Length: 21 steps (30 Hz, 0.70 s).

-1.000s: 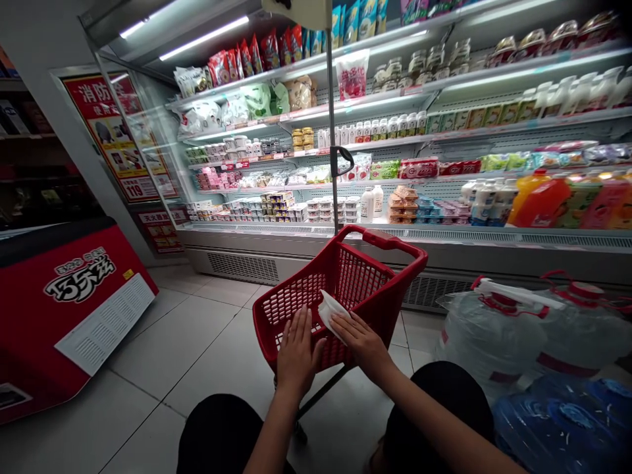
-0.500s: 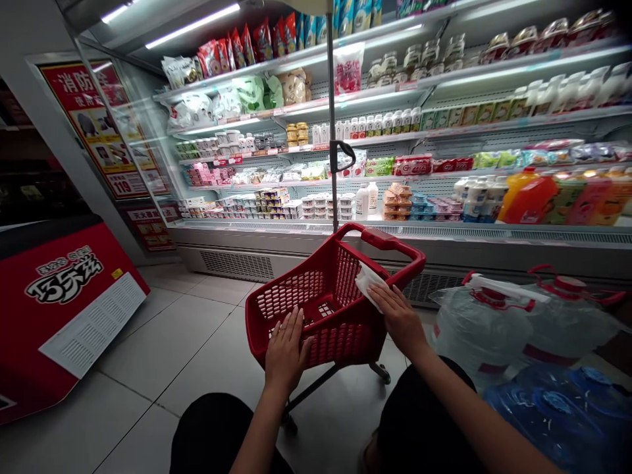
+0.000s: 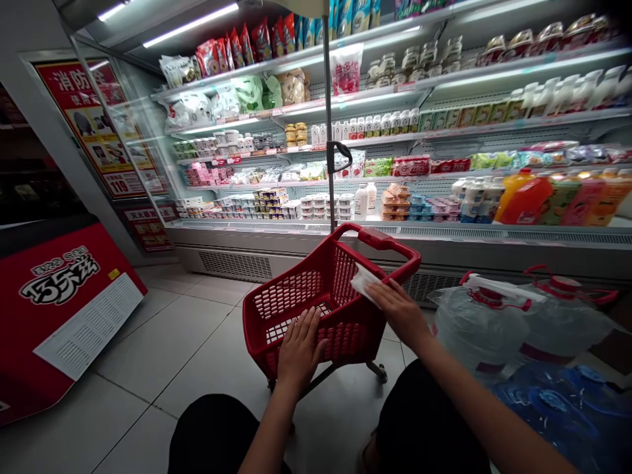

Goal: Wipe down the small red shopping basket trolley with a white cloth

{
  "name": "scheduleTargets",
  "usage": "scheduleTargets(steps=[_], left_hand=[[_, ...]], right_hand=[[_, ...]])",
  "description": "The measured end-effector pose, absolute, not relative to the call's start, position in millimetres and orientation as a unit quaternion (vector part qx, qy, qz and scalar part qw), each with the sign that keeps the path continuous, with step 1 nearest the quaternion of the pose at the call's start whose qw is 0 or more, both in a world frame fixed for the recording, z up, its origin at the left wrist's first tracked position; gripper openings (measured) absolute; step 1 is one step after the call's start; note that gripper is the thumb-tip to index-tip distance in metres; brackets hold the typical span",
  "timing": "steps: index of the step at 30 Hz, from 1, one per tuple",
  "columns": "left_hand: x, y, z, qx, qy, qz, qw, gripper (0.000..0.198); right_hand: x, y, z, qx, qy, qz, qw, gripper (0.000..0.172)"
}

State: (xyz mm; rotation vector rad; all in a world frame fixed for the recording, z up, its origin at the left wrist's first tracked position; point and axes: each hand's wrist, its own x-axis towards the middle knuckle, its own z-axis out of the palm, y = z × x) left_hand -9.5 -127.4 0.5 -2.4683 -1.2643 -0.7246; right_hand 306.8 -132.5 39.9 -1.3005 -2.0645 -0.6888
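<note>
In front of me stands a small red shopping cart (image 3: pixel 291 303) with a perforated plastic basket and a red handle (image 3: pixel 388 242). My left hand (image 3: pixel 299 345) rests on the basket's near side rim, its fingers stretched out and holding nothing. My right hand (image 3: pixel 397 311) presses a white cloth or tissue (image 3: pixel 364 280) against the basket's upper rim, near the handle end. Its fingers lie over the cloth, and part of the cloth hangs inside the basket. The palm side of each hand is hidden.
A lit refrigerated display (image 3: pixel 296 158) with dairy and drinks runs behind the cart. At left is a red freezer chest (image 3: pixel 64 309). Large clear water jugs (image 3: pixel 486 329) and blue water bottles (image 3: pixel 553 408) stand close by my right arm. My knees flank the cart.
My left hand has slid right along the basket's near rim. The right hand and white cloth stay at nearly the same spot on the rim.
</note>
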Motion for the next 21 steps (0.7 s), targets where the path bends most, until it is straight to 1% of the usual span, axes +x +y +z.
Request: scheduleTargets(steps=[4,7,11,14,17,21], left_hand=[[-8.4,-128.8,-1.5,-0.844,-0.450,-0.257,0.141,0.068],[8.6,-130.2,2.1,-0.835,-0.462,-0.270,0.132,0.071],[49.3,-124.4,9.9,-0.858,-0.421,-0.271,0.117,0.075],[69.8,-116.9,9.3,-0.862,-0.417,-0.269,0.103,0.080],[69.8,-113.4,4.3,-0.865,-0.411,-0.270,0.101,0.083],[61.7,-116.8,1.5,-0.867,-0.405,-0.270,0.108,0.081]], right_hand=[[335.7,-127.0,49.1,-0.528,-0.730,-0.281,0.331,0.062],[317.6,-125.6,40.2,-0.519,-0.735,-0.272,0.342,0.062],[267.4,-130.1,21.2,-0.479,-0.778,-0.242,0.326,0.064],[253.9,-132.4,18.4,-0.459,-0.801,-0.230,0.307,0.063],[281.1,-129.6,30.5,-0.460,-0.802,-0.242,0.294,0.062],[338.2,-123.3,52.1,-0.515,-0.741,-0.284,0.324,0.059]])
